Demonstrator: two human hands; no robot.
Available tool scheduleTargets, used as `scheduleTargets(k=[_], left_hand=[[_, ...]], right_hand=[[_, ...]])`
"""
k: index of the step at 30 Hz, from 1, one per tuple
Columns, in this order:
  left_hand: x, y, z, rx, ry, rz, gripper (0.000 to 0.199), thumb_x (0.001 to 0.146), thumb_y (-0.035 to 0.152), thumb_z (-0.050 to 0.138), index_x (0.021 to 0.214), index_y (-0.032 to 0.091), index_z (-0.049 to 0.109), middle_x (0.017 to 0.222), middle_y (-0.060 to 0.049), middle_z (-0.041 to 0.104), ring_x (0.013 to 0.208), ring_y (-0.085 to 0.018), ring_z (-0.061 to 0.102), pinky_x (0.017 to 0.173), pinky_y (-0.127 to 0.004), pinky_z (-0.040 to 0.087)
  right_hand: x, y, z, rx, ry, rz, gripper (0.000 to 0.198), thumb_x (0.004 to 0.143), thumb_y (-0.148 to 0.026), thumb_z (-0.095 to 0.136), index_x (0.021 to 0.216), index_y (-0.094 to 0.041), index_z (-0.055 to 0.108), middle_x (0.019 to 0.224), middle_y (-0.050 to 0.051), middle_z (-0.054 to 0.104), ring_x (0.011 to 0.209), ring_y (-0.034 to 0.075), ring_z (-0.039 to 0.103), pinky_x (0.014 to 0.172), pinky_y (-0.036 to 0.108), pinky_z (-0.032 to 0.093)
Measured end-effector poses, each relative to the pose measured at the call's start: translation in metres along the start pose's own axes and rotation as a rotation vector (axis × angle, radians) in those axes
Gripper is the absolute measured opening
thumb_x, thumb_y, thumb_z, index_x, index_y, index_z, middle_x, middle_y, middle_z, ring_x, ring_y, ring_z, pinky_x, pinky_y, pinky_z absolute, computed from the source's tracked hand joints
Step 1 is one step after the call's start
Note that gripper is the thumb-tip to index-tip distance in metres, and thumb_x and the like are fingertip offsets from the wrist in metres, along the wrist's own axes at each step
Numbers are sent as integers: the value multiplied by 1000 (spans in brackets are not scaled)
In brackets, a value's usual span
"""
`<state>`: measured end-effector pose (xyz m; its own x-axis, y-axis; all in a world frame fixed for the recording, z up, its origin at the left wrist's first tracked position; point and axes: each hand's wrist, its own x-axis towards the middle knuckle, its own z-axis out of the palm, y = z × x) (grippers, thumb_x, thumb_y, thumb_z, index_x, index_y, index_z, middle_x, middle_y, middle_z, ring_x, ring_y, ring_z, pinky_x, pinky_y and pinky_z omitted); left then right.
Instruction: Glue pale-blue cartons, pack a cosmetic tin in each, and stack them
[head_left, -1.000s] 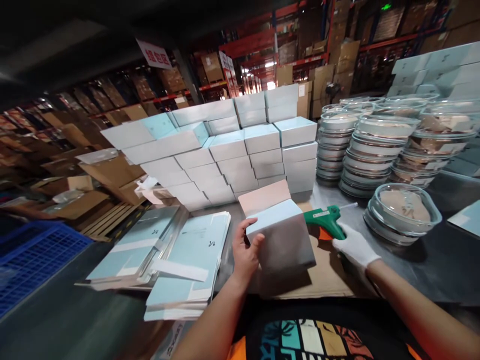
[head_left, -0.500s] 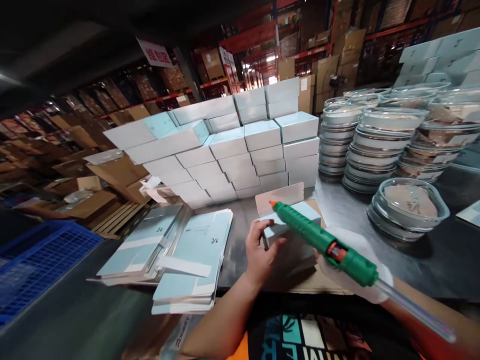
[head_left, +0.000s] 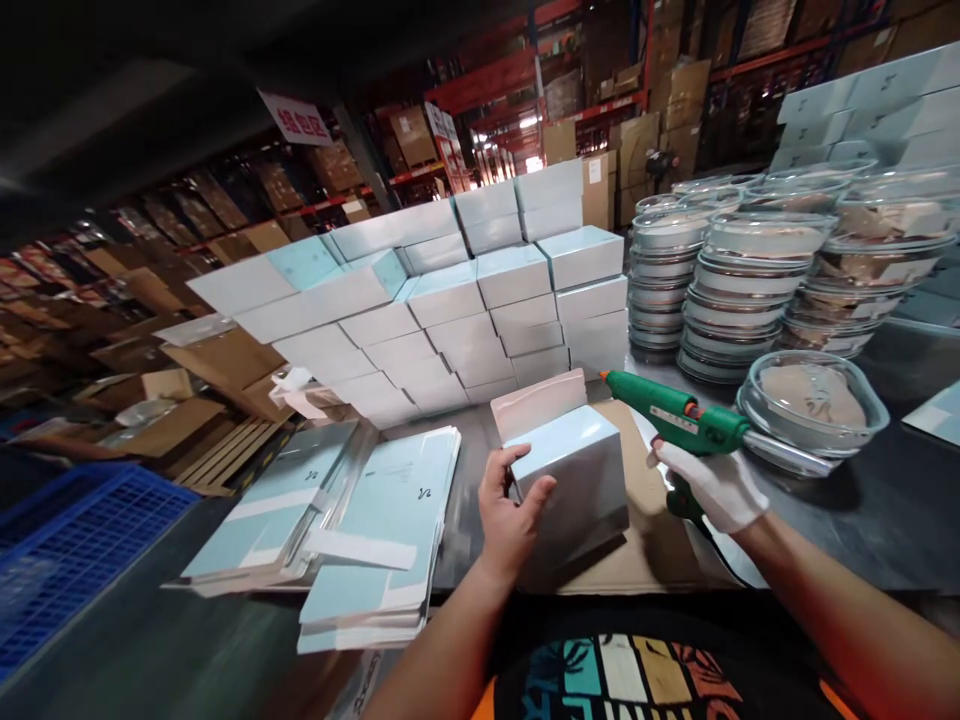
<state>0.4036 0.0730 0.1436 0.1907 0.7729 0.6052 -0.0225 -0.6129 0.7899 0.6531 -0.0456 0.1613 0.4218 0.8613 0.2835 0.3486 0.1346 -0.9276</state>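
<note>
- Box [head_left: 577, 480] sits right in front of me, on a brown cardboard sheet [head_left: 652, 545] laid over the dark table [head_left: 840, 540], its pale blue top up and a pinkish flap [head_left: 540, 402] standing upright along the far side
- On my left, the bare left hand [head_left: 517, 505] is clamped on the box's left end, thumb against the near face and fingers over the top edge
- On my right, the gloved right hand [head_left: 712, 485] is closed around the handle of the green glue gun [head_left: 667, 410], held up beside the box
- I see its orange nozzle [head_left: 604, 376] pointing left, above and beyond the box's far right corner, apart from the flap
- A clear glue stick [head_left: 791, 455] pokes out of the gun's rear, across my view of the low dish stack [head_left: 814, 395]; whether they touch, I cannot tell
- Behind the box I have a wall of stacked boxes [head_left: 465, 350], with tall stacks of lidded dishes [head_left: 750, 290] to its right
- Flat blue cartons [head_left: 390, 490] lie piled left of the left hand, a white strip [head_left: 362, 549] across them
</note>
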Motion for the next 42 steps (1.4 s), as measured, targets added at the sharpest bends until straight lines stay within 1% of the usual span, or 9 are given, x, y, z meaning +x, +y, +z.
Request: scheduleTargets(k=[5, 7, 12, 18, 23, 27, 30, 36, 42], left_hand=[[5, 4, -2, -47, 13, -115, 59, 85, 74, 80, 113, 22, 75, 103, -6, 76, 89, -22, 71, 80, -32, 57], [6, 4, -4, -56, 14, -152, 63, 84, 77, 79, 113, 22, 75, 104, -6, 77, 91, -23, 72, 82, -33, 58], [8, -2, -8, -40, 35, -169, 69, 84, 82, 75, 114, 21, 75, 107, -8, 78, 95, -26, 73, 85, -35, 58], [6, -8, -1, -89, -9, -100, 63, 85, 78, 78, 112, 21, 78, 105, -9, 79, 98, -27, 74, 86, -35, 58], [4, -20, 1, -151, -75, -2, 53, 88, 70, 80, 108, 21, 78, 108, -10, 76, 101, -27, 74, 89, -36, 57], [8, -30, 1, -269, -49, 115, 47, 86, 60, 88, 108, 23, 69, 126, -12, 71, 118, -28, 74, 100, -39, 57], [15, -31, -4, -354, -52, 216, 51, 84, 54, 92, 116, 28, 62, 114, -6, 73, 112, -25, 77, 101, -42, 59], [32, -23, -24, -79, -441, 372, 38, 100, 61, 72, 107, 26, 83, 116, -13, 80, 131, -33, 71, 115, -60, 55], [40, -17, -35, -86, -534, 440, 23, 101, 45, 75, 112, 27, 84, 113, -11, 85, 128, -32, 74, 111, -59, 59]], right_hand=[[11, 19, 5, 296, 59, 452, 43, 91, -62, 62, 103, -21, 69, 86, 13, 80, 53, 21, 63, 50, 36, 56], [16, 29, 2, 171, 51, 518, 46, 93, -65, 55, 94, -21, 70, 76, 14, 78, 53, 25, 66, 52, 40, 57], [21, 42, -15, -319, 238, 332, 41, 85, -60, 67, 62, -27, 61, 69, 13, 72, 86, 36, 76, 73, 44, 60], [30, -1, 24, -8, 48, 6, 67, 88, -67, 71, 140, -25, 69, 140, 13, 76, 131, 34, 69, 110, 47, 58], [44, -24, 52, 111, -197, -3, 66, 89, -66, 70, 139, -23, 69, 135, 12, 77, 126, 35, 71, 114, 52, 56], [40, -13, 40, 67, -257, -180, 76, 74, -65, 92, 133, -22, 69, 149, 17, 69, 139, 39, 65, 116, 52, 55], [29, -3, 29, 8, -280, -295, 58, 76, -56, 95, 119, -25, 72, 163, 18, 58, 147, 36, 61, 120, 53, 52], [13, -6, 30, -9, -355, -370, 24, 100, -45, 75, 121, -33, 80, 155, 10, 67, 147, 30, 62, 124, 54, 50], [17, -7, 34, -38, -341, -469, 19, 100, -46, 74, 114, -39, 86, 127, 7, 82, 131, 32, 72, 125, 58, 49]])
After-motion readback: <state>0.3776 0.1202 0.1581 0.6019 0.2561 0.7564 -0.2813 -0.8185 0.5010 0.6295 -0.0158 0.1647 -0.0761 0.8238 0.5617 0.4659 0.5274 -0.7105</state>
